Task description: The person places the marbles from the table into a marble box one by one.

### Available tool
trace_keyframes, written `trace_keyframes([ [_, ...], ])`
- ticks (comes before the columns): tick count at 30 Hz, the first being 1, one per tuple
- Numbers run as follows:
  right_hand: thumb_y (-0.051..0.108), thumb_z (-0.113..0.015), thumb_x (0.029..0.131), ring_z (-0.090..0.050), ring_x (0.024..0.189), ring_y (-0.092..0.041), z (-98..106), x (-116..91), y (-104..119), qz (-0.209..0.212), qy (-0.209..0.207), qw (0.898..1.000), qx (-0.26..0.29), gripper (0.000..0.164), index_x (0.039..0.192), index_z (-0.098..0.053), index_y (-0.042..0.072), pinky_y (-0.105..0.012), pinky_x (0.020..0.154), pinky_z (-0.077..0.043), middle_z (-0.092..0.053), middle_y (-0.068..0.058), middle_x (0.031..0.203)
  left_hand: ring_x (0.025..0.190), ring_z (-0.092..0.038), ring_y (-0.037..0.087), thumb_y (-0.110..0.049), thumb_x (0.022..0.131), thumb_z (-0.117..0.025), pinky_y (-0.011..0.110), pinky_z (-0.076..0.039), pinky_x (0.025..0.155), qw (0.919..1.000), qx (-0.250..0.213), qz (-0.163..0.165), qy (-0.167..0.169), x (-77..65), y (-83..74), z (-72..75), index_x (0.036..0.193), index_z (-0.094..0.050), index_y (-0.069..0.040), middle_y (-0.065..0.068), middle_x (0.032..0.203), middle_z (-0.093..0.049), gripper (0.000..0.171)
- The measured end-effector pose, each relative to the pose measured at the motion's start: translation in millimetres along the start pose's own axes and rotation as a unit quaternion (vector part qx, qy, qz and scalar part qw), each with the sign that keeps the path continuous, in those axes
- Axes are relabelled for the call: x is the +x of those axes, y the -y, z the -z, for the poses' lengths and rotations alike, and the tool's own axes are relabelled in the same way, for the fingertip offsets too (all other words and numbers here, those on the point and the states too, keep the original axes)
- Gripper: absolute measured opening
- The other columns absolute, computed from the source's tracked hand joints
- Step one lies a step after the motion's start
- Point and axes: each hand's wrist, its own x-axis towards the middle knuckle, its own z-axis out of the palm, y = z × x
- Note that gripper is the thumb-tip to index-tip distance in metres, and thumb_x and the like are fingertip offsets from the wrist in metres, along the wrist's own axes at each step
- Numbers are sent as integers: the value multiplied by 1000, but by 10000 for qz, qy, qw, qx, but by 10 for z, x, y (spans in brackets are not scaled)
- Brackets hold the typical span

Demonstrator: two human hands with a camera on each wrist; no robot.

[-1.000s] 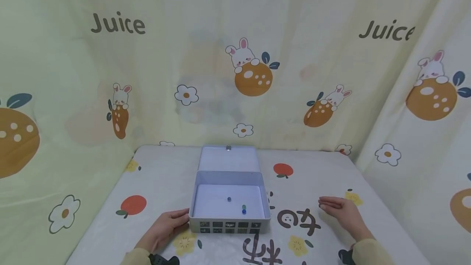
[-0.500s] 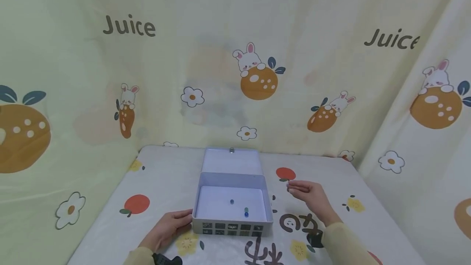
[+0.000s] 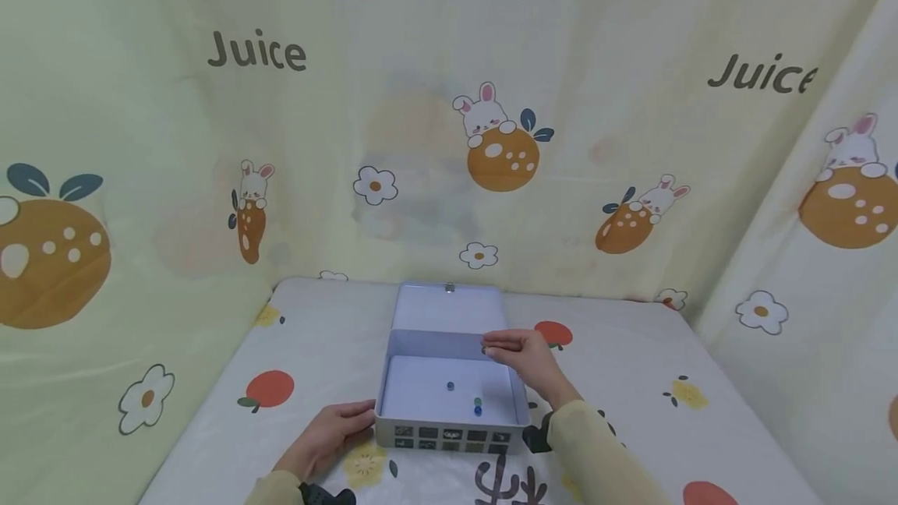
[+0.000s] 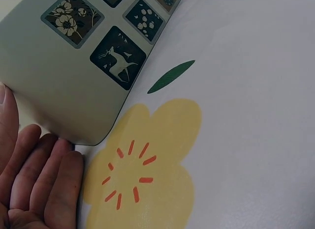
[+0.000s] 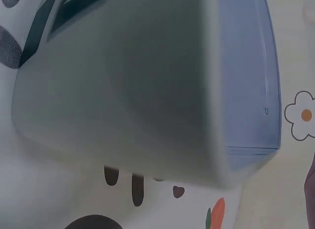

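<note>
A pale metal box point(image 3: 449, 431) stands on the table with its lid folded back, and small picture squares mark its front. Inside lie a dark marble point(image 3: 450, 386), a green marble point(image 3: 478, 401) and a blue marble point(image 3: 478, 411). My left hand point(image 3: 330, 435) rests with extended fingers against the box's left front corner; the left wrist view shows these fingers point(image 4: 61, 189) beside the rounded corner. Over the box's right back part, my right hand point(image 3: 529, 361) pinches a small marble point(image 3: 485, 349), mostly covered by the fingertips.
The opened lid point(image 3: 449, 309) with a metal clasp point(image 3: 450, 287) leans back behind the box. A printed cloth point(image 3: 316, 357) covers the table. A patterned curtain point(image 3: 421, 139) hangs behind and along both sides.
My right hand has moved left from the table's right side to above the box, carrying the small marble. The left hand has stayed at the box corner. The head view has shifted slightly.
</note>
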Motion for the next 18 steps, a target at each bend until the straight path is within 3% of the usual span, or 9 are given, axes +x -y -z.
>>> trace_keyframes([
  [5,11,-75,93,-75,109,-22,-4,-4,2,20,13,10000,11,30,123,-74,5,-38,100,-61,-74,-18,123,138,-55,39,-20,95,-73,45,-57,105,10000,-65,18,-52,13,2,-8,142,-55,3,28,152,-48,56],
  [13,11,-75,93,-74,109,-21,-35,-1,25,-122,-98,9999,-28,30,122,-74,7,-40,102,-60,-78,-7,117,137,-56,38,-19,95,-73,45,-57,106,9999,-133,46,-63,28,16,-3,143,-55,4,28,152,-48,56],
  [18,12,-75,94,-74,110,-22,-31,-4,37,-57,-47,9999,-78,30,123,-74,6,-40,103,-60,-77,-10,119,137,-56,38,-19,95,-73,46,-57,106,9999,-153,23,-62,17,3,-7,142,-55,4,29,152,-48,56],
])
